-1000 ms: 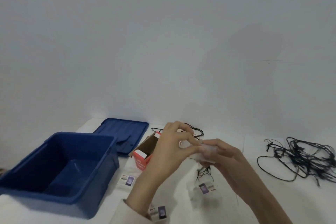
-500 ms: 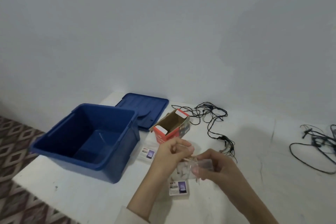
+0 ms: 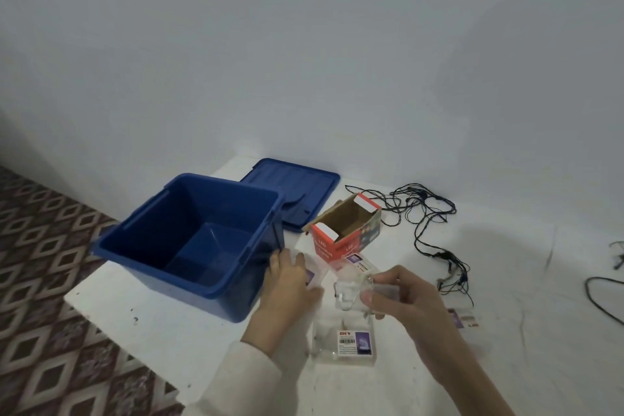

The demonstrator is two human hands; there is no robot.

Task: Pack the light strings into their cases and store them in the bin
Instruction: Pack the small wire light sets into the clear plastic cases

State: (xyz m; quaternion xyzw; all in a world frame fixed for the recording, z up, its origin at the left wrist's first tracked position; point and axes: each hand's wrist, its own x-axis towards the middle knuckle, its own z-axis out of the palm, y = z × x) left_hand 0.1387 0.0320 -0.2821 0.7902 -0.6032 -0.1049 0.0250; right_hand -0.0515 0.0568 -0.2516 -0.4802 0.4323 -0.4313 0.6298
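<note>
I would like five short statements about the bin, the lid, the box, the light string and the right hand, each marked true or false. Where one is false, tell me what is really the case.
1. The blue plastic bin holds light strings. False: no string shows inside it.
2. The flat blue plastic lid lies on the white table behind the bin. True.
3. The red cardboard box is closed. False: its top flaps stand open.
4. The right hand holds a small clear plastic case in its fingers. True.
5. The black light string is packed inside the red box. False: it lies loose on the table, to the right of the box.
</note>
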